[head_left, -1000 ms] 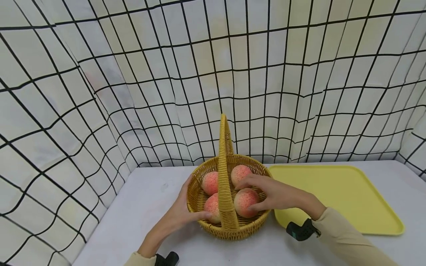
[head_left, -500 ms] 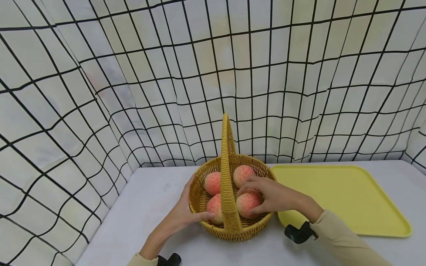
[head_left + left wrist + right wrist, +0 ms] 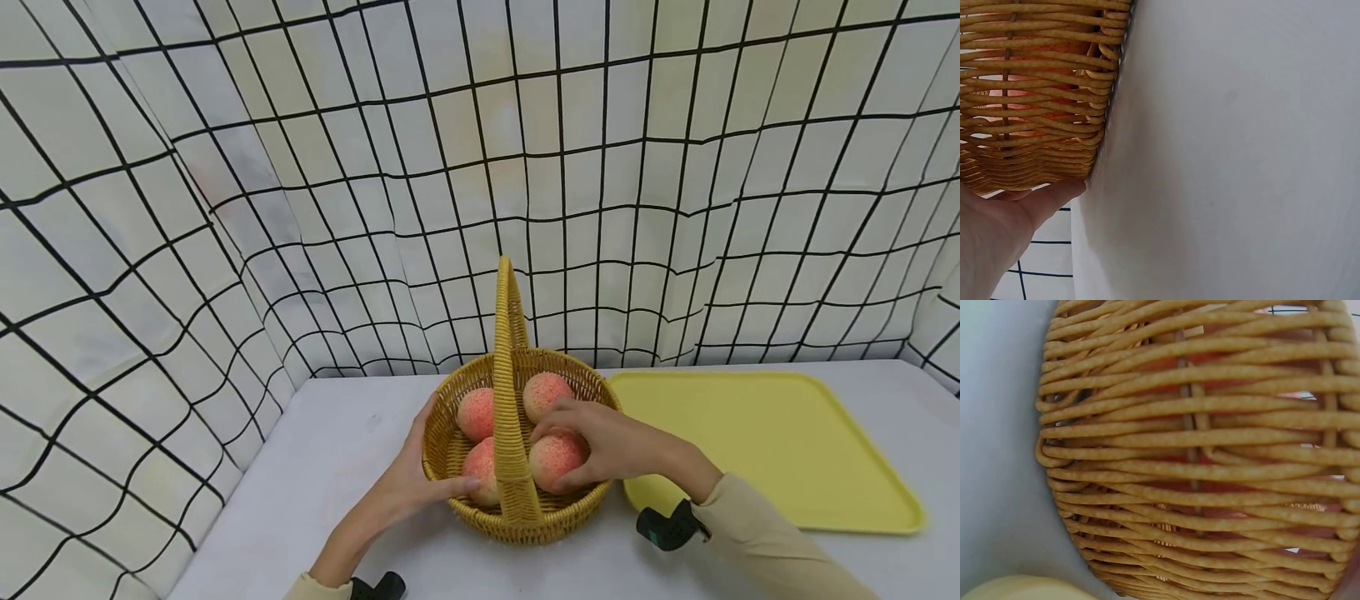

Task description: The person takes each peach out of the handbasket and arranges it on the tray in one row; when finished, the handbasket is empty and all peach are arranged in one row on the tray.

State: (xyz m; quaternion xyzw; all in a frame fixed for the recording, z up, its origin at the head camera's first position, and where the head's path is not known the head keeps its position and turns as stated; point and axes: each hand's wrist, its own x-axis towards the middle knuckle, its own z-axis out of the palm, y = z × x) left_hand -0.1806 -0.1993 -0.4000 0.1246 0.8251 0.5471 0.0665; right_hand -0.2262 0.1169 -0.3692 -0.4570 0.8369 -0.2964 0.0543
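Observation:
A wicker basket (image 3: 558, 527) with a tall arched handle (image 3: 507, 417) stands on the table, several pinkish peaches inside. My left hand (image 3: 405, 479) holds its left side, thumb over the rim by the front-left peach (image 3: 480, 473) and fingers along the outer wall. In the left wrist view, the left hand (image 3: 1007, 222) lies against the woven side. My right hand (image 3: 618, 442) reaches over the right rim and grips the front-right peach (image 3: 557, 461), thumb at its near side and fingers on its far side. The right wrist view is filled by the basket's weave (image 3: 1197, 450).
A yellow tray (image 3: 765, 450) lies flat to the right of the basket, under the right forearm. White table (image 3: 322, 450) extends to the left. Behind and at the left stands white cloth (image 3: 360, 217) with a black grid. A black device (image 3: 670, 527) sits at the right wrist.
My right fingers have drawn closer around the front-right peach. The basket and the left hand stay nearly in place; the head view shifts slightly.

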